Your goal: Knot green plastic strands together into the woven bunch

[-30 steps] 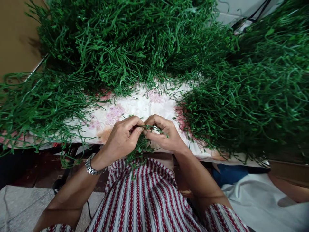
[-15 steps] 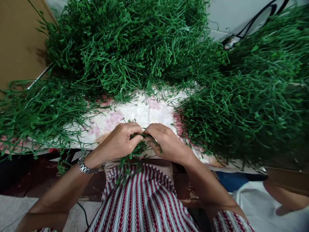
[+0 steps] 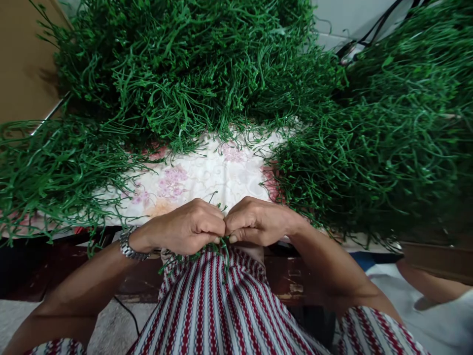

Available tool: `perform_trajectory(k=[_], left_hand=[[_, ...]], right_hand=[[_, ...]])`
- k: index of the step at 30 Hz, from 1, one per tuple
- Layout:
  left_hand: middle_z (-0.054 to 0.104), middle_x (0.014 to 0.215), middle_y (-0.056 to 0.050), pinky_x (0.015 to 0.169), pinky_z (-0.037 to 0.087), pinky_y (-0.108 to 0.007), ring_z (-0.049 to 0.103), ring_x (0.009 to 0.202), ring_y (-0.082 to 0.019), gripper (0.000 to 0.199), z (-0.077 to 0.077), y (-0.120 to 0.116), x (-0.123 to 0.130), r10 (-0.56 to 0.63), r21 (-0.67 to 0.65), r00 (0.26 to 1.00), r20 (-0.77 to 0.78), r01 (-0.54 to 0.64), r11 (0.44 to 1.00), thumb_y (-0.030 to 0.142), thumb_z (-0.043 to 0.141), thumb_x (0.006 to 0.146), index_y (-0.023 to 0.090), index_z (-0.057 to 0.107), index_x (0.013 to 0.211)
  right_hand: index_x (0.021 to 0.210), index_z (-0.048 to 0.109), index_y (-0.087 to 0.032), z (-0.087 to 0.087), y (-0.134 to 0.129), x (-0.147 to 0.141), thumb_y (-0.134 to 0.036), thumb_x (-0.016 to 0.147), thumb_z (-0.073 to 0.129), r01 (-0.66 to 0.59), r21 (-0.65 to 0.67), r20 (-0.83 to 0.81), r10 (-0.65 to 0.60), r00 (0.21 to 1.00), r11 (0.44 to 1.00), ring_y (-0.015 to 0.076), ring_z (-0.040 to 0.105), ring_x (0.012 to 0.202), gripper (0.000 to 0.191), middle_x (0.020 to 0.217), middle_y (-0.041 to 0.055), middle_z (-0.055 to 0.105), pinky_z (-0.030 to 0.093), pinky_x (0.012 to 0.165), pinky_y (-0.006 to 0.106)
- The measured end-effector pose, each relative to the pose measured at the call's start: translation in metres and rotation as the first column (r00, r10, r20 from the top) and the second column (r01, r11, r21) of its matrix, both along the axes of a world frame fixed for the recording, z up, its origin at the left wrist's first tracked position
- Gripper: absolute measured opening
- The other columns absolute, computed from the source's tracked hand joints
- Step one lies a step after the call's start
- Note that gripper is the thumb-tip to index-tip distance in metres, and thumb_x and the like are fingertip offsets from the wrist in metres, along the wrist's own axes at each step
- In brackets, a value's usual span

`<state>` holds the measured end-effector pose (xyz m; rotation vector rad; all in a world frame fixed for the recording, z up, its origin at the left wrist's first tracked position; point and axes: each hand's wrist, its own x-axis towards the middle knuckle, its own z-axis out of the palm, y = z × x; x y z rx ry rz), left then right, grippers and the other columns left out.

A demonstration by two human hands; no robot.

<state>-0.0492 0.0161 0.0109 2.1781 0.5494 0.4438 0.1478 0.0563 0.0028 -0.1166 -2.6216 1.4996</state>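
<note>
Close to my lap, my left hand [image 3: 192, 227] is closed around a few thin green stems [image 3: 226, 251], whose ends hang below the fingers. My right hand [image 3: 258, 222] touches it at the knuckles and pinches the same stems between thumb and fingers. Both hands are over the near edge of a white flowered cloth [image 3: 207, 177]. Beyond it rises a large heap of green stems [image 3: 192, 64]. A smaller pile [image 3: 55, 177] lies to the left, and another big heap [image 3: 377, 162] to the right.
A brown board [image 3: 25, 64] stands at the back left. Black cables [image 3: 380, 22] run along the wall at the back right. At the lower right, part of another person in white clothing [image 3: 436, 315] shows. A wooden bench [image 3: 144, 281] is under the cloth's near edge.
Both hands have moved down toward my lap and closed into tighter fists, knuckles together. The view has shifted slightly, and the held stems now hang lower over the striped clothing.
</note>
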Motion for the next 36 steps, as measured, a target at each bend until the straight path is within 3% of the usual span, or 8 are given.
perform_trajectory(k=[14,19,21,23,28,30,32,36], left_hand=[[0.061,0.059,-0.006,0.06,0.042,-0.028,0.056,0.061,-0.017,0.024,0.0,-0.005,-0.001,-0.053,-0.184,0.996,0.067,0.065,0.981,0.011,0.05,0.077,0.021,0.06,0.057],[0.059,0.054,-0.005,0.06,0.044,-0.028,0.055,0.056,-0.016,0.022,0.003,-0.005,-0.013,-0.063,-0.259,0.994,0.089,0.084,0.962,0.011,0.053,0.076,0.022,0.065,0.061],[0.058,0.053,-0.004,0.056,0.042,-0.027,0.053,0.054,-0.014,0.021,0.006,-0.004,-0.019,0.037,-0.274,0.992,0.122,-0.002,0.962,0.012,0.054,0.077,0.022,0.067,0.063],[0.057,0.054,-0.003,0.053,0.04,-0.026,0.052,0.052,-0.013,0.018,0.008,-0.003,-0.022,0.196,-0.301,0.968,0.158,-0.142,0.943,0.015,0.056,0.077,0.021,0.067,0.065],[0.052,0.058,-0.001,0.051,0.035,-0.024,0.045,0.054,-0.011,0.013,-0.004,-0.003,-0.022,0.54,-0.426,0.815,0.208,-0.421,0.801,0.026,0.059,0.078,0.017,0.065,0.071],[0.049,0.06,-0.001,0.051,0.033,-0.024,0.044,0.056,-0.011,0.017,-0.011,-0.005,-0.021,0.603,-0.476,0.759,0.246,-0.448,0.757,0.031,0.058,0.079,0.016,0.064,0.073],[0.051,0.063,-0.002,0.052,0.034,-0.024,0.045,0.058,-0.012,0.018,-0.016,-0.006,-0.019,0.603,-0.517,0.746,0.282,-0.411,0.751,0.034,0.059,0.079,0.016,0.063,0.077],[0.055,0.065,-0.003,0.056,0.036,-0.024,0.048,0.061,-0.012,0.015,-0.018,-0.006,-0.015,0.617,-0.54,0.706,0.347,-0.387,0.747,0.03,0.063,0.076,0.016,0.066,0.074]], right_hand=[[0.072,0.06,-0.013,0.005,0.002,-0.009,-0.021,0.086,0.048,-0.156,-0.228,0.009,0.163,0.987,0.961,0.0076,0.048,0.059,0.021,0.064,0.0012,0.053,0.04,0.06,0.017],[0.074,0.066,-0.012,0.004,0.007,0.0,-0.03,0.084,0.055,-0.254,-0.368,0.037,0.287,0.957,0.894,0.0091,0.053,0.062,0.023,0.065,0.0036,0.059,0.043,0.062,0.018],[0.076,0.066,-0.011,0.006,0.01,0.009,-0.031,0.084,0.055,-0.135,-0.354,0.054,0.164,0.985,0.926,0.0095,0.054,0.063,0.024,0.067,0.0048,0.06,0.043,0.062,0.019],[0.079,0.065,-0.01,0.008,0.01,0.018,-0.029,0.085,0.053,0.074,-0.296,0.032,-0.068,0.997,0.952,0.0089,0.054,0.062,0.022,0.068,0.0048,0.06,0.042,0.06,0.019],[0.086,0.062,-0.011,0.003,-0.002,0.022,-0.024,0.085,0.054,0.308,-0.321,-0.101,-0.356,0.929,0.895,0.0078,0.051,0.061,0.016,0.069,0.0028,0.057,0.04,0.058,0.019],[0.087,0.061,-0.011,-0.003,-0.009,0.018,-0.023,0.085,0.054,0.37,-0.366,-0.133,-0.441,0.888,0.854,0.0076,0.051,0.06,0.015,0.069,0.0021,0.056,0.04,0.057,0.019],[0.087,0.06,-0.011,-0.009,-0.012,0.011,-0.024,0.086,0.053,0.43,-0.375,-0.149,-0.512,0.846,0.821,0.008,0.052,0.061,0.015,0.07,0.0022,0.056,0.04,0.057,0.02],[0.084,0.06,-0.013,-0.012,-0.012,0.001,-0.025,0.086,0.053,0.554,-0.218,-0.238,-0.594,0.768,0.803,0.0108,0.053,0.069,0.014,0.074,0.0037,0.056,0.042,0.063,0.024]])
